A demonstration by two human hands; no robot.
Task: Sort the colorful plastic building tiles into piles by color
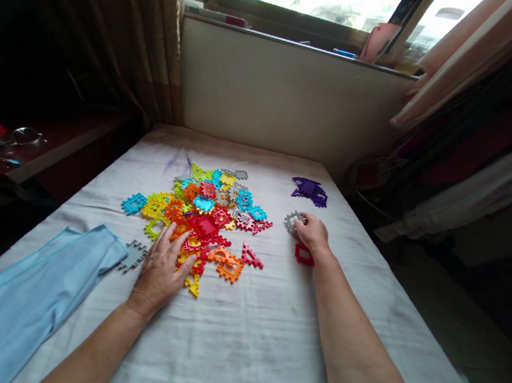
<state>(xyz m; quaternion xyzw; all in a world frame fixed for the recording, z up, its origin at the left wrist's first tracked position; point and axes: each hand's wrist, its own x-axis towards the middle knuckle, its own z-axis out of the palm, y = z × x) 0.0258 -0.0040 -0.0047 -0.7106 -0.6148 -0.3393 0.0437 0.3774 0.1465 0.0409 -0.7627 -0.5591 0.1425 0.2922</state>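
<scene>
My left hand (163,267) rests palm down on the near left part of the heap of multicoloured, notched-edge plastic pieces (204,227), its fingers loosely spread; whether it has hold of a piece I cannot tell. My right hand (313,233), well to the right of the heap, is nearly closed, its thumb and fingers pinching a grey, round-looking toothed plastic piece (294,221). Just nearer to me than that piece, partly behind my right wrist, lies a dark red square plastic frame (303,254). Beyond my right hand, to the right of the heap's far end, is a cluster of dark purple toothed plastic pieces (309,191). Left of the heap lie a flat grey notched plastic piece (133,256) and a folded light blue cloth (33,292).
</scene>
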